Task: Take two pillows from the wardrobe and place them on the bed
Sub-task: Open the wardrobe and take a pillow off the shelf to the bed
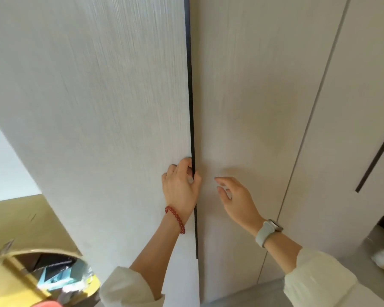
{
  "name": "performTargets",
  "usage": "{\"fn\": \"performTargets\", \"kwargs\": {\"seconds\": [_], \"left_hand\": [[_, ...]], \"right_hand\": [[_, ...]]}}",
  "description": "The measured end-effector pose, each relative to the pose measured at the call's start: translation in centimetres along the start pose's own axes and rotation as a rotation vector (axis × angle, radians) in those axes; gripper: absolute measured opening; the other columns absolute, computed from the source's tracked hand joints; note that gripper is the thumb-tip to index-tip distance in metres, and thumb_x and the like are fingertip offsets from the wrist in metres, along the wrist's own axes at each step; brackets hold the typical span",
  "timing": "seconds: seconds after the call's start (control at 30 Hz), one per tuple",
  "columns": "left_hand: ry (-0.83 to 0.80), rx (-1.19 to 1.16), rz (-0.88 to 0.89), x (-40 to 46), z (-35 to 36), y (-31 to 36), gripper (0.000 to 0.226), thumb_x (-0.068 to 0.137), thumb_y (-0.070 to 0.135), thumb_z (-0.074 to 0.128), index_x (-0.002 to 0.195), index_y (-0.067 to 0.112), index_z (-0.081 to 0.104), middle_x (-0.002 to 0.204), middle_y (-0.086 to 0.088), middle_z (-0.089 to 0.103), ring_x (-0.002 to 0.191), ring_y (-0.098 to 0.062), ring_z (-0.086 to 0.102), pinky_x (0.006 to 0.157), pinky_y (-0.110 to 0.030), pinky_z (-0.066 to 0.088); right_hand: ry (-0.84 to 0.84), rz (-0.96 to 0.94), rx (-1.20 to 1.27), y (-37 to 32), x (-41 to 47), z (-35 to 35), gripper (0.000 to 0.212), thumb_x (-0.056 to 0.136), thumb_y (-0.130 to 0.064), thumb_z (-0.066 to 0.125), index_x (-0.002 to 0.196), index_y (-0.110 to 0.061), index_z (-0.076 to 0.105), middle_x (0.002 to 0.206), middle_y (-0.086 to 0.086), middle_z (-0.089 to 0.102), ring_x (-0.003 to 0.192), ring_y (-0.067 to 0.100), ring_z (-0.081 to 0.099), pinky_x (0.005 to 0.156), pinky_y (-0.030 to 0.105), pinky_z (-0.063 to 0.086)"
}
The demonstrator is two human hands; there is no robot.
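A tall wardrobe with pale wood-grain doors fills the head view. Its left door [98, 107] stands slightly proud of the right door [248, 107], and a long black handle strip [190, 96] runs down the left door's edge. My left hand [181, 187], with a red bead bracelet at the wrist, has its fingers curled around that strip. My right hand [235, 198], wearing a watch, hovers with fingers apart just in front of the right door and holds nothing. No pillows and no bed are in sight.
A further wardrobe door [341, 151] with its own black handle [377, 160] is at the right. A yellow-rimmed round shelf unit [42, 280] holding blue items sits at the lower left. Grey floor shows at the bottom, with a foot at the right edge.
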State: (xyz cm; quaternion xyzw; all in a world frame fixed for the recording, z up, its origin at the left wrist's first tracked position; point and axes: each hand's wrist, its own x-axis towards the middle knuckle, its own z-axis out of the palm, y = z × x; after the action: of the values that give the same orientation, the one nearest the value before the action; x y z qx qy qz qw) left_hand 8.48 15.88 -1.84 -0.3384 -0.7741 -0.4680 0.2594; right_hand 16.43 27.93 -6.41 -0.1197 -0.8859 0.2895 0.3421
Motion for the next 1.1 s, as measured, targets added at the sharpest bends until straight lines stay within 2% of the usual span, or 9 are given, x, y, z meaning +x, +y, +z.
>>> {"fn": "performTargets", "kwargs": {"seconds": [0.13,0.23,0.33,0.47,0.63,0.77,0.87,0.93,1.1], "left_hand": [[0.032,-0.140,0.026,-5.6,-5.2,1.4,0.013,0.076,0.011,0.061,0.088,0.013,0.058,0.070,0.010,0.050,0.068,-0.015,0.049,0.066,-0.034,0.044],[0.061,-0.192,0.009,-9.2,-9.3,2.1,0.018,0.078,0.016,0.060,0.090,0.025,0.052,0.075,0.023,0.046,0.071,-0.008,0.049,0.069,-0.037,0.048],[0.133,-0.185,0.023,-12.2,-13.5,2.2,0.014,0.080,0.025,0.055,0.092,0.030,0.049,0.079,0.024,0.047,0.073,-0.007,0.050,0.072,-0.031,0.046],[0.251,-0.080,0.004,-15.9,-18.2,1.2,0.017,0.084,0.027,0.051,0.100,0.021,0.051,0.087,0.006,0.056,0.082,-0.011,0.055,0.074,-0.031,0.048],[0.477,0.099,-0.100,-19.6,-22.4,0.0,0.031,0.092,0.021,0.039,0.123,0.017,0.045,0.101,0.012,0.052,0.093,0.001,0.049,0.082,-0.014,0.039],[0.637,0.287,-0.282,-20.8,-24.4,-0.9,0.051,0.089,0.015,0.037,0.137,0.003,0.027,0.125,-0.020,0.049,0.114,-0.022,0.043,0.097,-0.021,0.032],[0.604,0.519,-0.320,-22.1,-24.8,-1.5,0.063,0.082,0.014,0.045,0.139,0.000,0.020,0.143,-0.028,0.027,0.135,-0.035,0.021,0.111,-0.038,0.018],[0.513,0.684,-0.261,-23.7,-23.7,-1.8,0.060,0.081,0.016,0.045,0.137,0.004,0.027,0.144,-0.026,0.026,0.138,-0.035,0.013,0.113,-0.047,0.012],[0.230,0.566,-0.262,-25.0,-19.8,-3.3,0.050,0.078,0.010,0.047,0.128,0.009,0.042,0.136,-0.019,0.045,0.132,-0.030,0.032,0.099,-0.047,0.033]], "right_hand": [[-0.120,0.061,0.225,-3.3,-6.3,0.1,0.025,0.090,-0.011,0.051,0.113,-0.013,0.060,0.107,0.001,0.067,0.100,0.014,0.063,0.090,0.023,0.049],[-0.249,-0.004,0.354,-6.5,-10.4,0.9,0.030,0.090,-0.010,0.051,0.119,-0.015,0.056,0.110,-0.009,0.062,0.103,0.007,0.060,0.090,0.009,0.045],[-0.370,-0.121,0.463,-9.8,-13.1,1.8,0.031,0.090,-0.011,0.050,0.121,-0.018,0.054,0.110,-0.020,0.057,0.105,0.002,0.058,0.089,0.007,0.044],[-0.452,-0.312,0.511,-13.3,-15.4,3.8,0.031,0.090,-0.013,0.047,0.120,-0.013,0.056,0.117,-0.010,0.056,0.113,0.007,0.056,0.096,0.014,0.044],[-0.654,-0.457,0.438,-16.5,-16.7,6.9,0.043,0.089,-0.007,0.044,0.130,-0.021,0.046,0.134,-0.008,0.049,0.128,0.005,0.042,0.108,0.024,0.035],[-0.731,-0.471,0.409,-18.4,-16.7,8.9,0.044,0.088,-0.008,0.044,0.129,-0.024,0.047,0.127,-0.020,0.045,0.126,0.010,0.044,0.105,0.030,0.039],[-0.732,-0.484,0.381,-18.7,-16.2,10.1,0.039,0.089,-0.006,0.045,0.125,-0.019,0.051,0.127,-0.006,0.055,0.123,0.015,0.048,0.105,0.031,0.039],[-0.722,-0.449,0.371,-18.3,-15.8,10.7,0.038,0.088,-0.004,0.046,0.123,-0.016,0.053,0.126,0.003,0.059,0.119,0.018,0.051,0.103,0.031,0.040],[-0.662,-0.333,0.281,-14.7,-14.6,10.4,0.034,0.088,-0.001,0.045,0.118,-0.011,0.058,0.121,0.010,0.061,0.114,0.022,0.055,0.099,0.033,0.044]]}}
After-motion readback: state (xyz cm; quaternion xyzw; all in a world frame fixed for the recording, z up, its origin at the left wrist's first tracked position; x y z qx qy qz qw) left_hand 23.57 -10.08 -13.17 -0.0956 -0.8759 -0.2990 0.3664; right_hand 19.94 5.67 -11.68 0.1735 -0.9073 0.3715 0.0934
